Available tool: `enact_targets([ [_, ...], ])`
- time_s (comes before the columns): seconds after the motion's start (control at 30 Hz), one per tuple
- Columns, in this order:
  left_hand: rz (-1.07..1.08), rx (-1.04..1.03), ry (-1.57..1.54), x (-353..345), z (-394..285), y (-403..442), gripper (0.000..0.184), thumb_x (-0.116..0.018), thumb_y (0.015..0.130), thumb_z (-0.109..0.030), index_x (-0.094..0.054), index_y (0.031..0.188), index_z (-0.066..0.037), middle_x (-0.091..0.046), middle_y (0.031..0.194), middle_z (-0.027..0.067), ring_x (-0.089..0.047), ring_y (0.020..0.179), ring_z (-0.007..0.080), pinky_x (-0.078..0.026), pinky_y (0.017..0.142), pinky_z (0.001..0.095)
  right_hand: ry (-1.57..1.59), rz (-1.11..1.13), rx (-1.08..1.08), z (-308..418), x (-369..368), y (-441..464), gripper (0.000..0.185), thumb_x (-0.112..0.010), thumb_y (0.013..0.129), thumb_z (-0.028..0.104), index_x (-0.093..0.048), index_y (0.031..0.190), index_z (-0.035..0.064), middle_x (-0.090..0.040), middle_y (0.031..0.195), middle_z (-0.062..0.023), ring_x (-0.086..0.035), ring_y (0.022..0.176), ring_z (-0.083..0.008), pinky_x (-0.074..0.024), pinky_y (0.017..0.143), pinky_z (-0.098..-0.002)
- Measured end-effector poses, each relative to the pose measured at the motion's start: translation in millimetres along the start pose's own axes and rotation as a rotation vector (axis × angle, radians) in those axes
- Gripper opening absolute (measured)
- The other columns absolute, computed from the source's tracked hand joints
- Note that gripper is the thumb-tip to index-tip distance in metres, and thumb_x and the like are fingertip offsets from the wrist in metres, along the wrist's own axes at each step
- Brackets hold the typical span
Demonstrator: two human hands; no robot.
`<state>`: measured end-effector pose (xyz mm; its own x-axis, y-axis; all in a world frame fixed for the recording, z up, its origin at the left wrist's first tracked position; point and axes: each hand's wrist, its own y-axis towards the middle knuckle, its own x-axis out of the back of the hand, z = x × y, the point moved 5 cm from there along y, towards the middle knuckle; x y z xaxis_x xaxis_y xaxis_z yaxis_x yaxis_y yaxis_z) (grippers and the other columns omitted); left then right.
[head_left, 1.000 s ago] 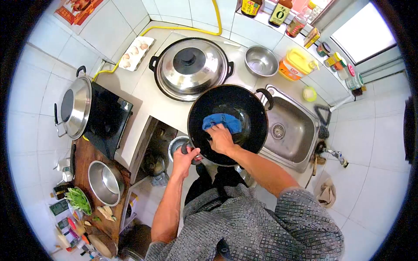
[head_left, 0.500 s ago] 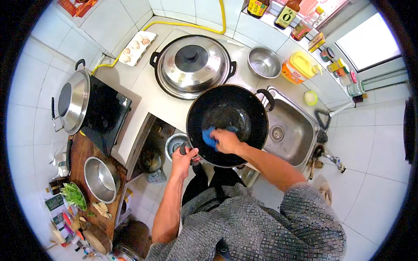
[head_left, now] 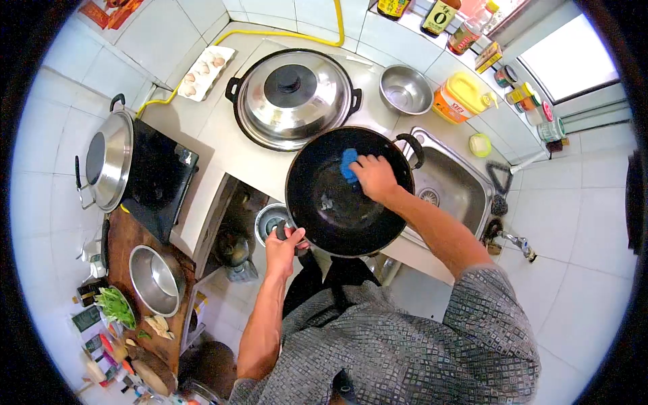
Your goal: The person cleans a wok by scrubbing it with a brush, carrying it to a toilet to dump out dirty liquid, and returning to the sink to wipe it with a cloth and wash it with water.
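Observation:
A black wok [head_left: 317,216] with two loop handles is held over the counter's front edge, beside the sink. My left hand [head_left: 284,248] is closed round its near handle. Inside the wok, my right hand [head_left: 373,177] presses a blue cleaning cloth or scrubber [head_left: 349,166] against the far part of the inner wall; its exact kind I cannot make out. A small patch of wet or light residue shows on the wok's dark bottom.
Right of the wok is the steel sink [head_left: 466,226] with a tap [head_left: 520,246]. A lidded pan [head_left: 289,101] and a steel bowl [head_left: 406,90] stand behind it. An egg tray [head_left: 206,73] lies back left. A wooden board [head_left: 125,236] at left holds another bowl [head_left: 156,280] and greens [head_left: 116,305].
My right hand has moved the blue cloth or scrubber from the wok's near left side to its far side. My left hand keeps its hold on the handle.

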<state>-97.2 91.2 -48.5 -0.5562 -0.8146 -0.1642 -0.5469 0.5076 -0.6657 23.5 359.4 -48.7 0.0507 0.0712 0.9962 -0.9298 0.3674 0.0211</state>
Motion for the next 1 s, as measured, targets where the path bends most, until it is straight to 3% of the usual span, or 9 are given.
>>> enact_targets([
  [0.2,0.012,-0.020,-0.022,-1.9,1.7,3.1,0.023,-0.072,0.084,0.001,-0.052,0.077,-0.010,-0.059,0.082,0.0012,-0.062,0.071,0.0131,-0.059,0.059,0.0290,0.055,0.411,-0.256,29.3,-15.1,-57.2,0.032,-0.064,0.074,0.019,-0.061,0.104,0.0092,-0.068,0.097,-0.0155,-0.067,0.092,-0.0329,-0.0512,0.078,-0.0484],
  [0.33,0.002,-0.030,0.010,0.6,2.9,4.8,0.023,-0.073,0.084,-0.001,-0.053,0.078,-0.010,-0.059,0.081,0.0008,-0.062,0.072,0.0125,-0.059,0.059,0.0283,0.570,0.450,-0.203,82.0,-38.9,-72.1,0.041,-0.065,0.071,0.017,-0.065,0.112,0.0140,-0.070,0.104,-0.0161,-0.066,0.100,-0.0347,-0.0526,0.085,-0.0468],
  [0.37,0.001,-0.025,0.010,0.6,1.5,4.1,0.024,-0.073,0.084,-0.001,-0.051,0.077,-0.010,-0.059,0.081,0.0009,-0.062,0.072,0.0125,-0.059,0.060,0.0286,0.732,0.592,-0.258,85.1,-27.3,-62.6,0.040,-0.065,0.071,0.017,-0.066,0.111,0.0149,-0.069,0.105,-0.0168,-0.065,0.100,-0.0372,-0.0520,0.086,-0.0465],
  [0.47,0.006,-0.010,0.031,1.7,-1.8,3.8,0.027,-0.073,0.084,-0.001,-0.049,0.075,-0.011,-0.059,0.081,0.0010,-0.062,0.071,0.0124,-0.060,0.060,0.0293,0.923,0.457,-0.290,63.8,-26.1,-50.3,0.041,-0.064,0.071,0.015,-0.065,0.112,0.0143,-0.068,0.106,-0.0180,-0.065,0.100,-0.0385,-0.0516,0.087,-0.0464],
  [0.6,0.009,-0.020,0.018,0.9,-4.0,1.2,0.031,-0.073,0.084,-0.002,-0.046,0.073,-0.012,-0.060,0.081,0.0016,-0.062,0.069,0.0128,-0.060,0.060,0.0300,0.329,-0.036,-0.382,20.1,12.1,-45.1,0.049,-0.066,0.075,0.017,-0.056,0.122,0.0063,-0.061,0.118,-0.0205,-0.060,0.104,-0.0376,-0.0540,0.085,-0.0472],
  [0.67,0.023,-0.021,0.008,1.5,-2.6,4.6,0.030,-0.073,0.084,-0.002,-0.046,0.074,-0.012,-0.060,0.081,0.0018,-0.062,0.069,0.0130,-0.060,0.060,0.0299,0.379,0.142,-0.420,32.0,-0.2,-45.8,0.052,-0.068,0.074,0.017,-0.056,0.122,0.0038,-0.057,0.122,-0.0194,-0.058,0.105,-0.0392,-0.0549,0.084,-0.0471],
  [0.8,0.013,-0.004,0.040,0.7,-5.0,3.0,0.030,-0.072,0.085,0.000,-0.046,0.073,-0.012,-0.060,0.080,0.0022,-0.063,0.069,0.0137,-0.060,0.060,0.0298,0.357,0.097,-0.286,70.7,-14.4,-61.8,0.049,-0.073,0.073,0.018,-0.058,0.118,0.0054,-0.057,0.114,-0.0200,-0.058,0.106,-0.0389,-0.0550,0.083,-0.0477],
  [0.93,0.041,0.006,0.017,-0.3,-7.3,2.7,0.030,-0.071,0.085,0.000,-0.046,0.073,-0.012,-0.059,0.080,0.0022,-0.063,0.068,0.0139,-0.059,0.059,0.0300,0.423,0.262,-0.326,58.6,-6.1,-62.1,0.049,-0.071,0.078,0.039,-0.062,0.114,0.0071,-0.059,0.114,-0.0189,-0.057,0.107,-0.0382,-0.0524,0.085,-0.0504],
  [1.0,0.032,0.002,0.037,0.8,-4.0,3.5,0.030,-0.072,0.085,0.000,-0.047,0.072,-0.012,-0.059,0.080,0.0020,-0.063,0.069,0.0142,-0.059,0.060,0.0303,0.232,0.084,-0.390,42.2,12.0,-52.8,0.058,-0.065,0.082,0.050,-0.063,0.116,0.0028,-0.054,0.129,-0.0241,-0.051,0.119,-0.0385,-0.0470,0.093,-0.0504],
])
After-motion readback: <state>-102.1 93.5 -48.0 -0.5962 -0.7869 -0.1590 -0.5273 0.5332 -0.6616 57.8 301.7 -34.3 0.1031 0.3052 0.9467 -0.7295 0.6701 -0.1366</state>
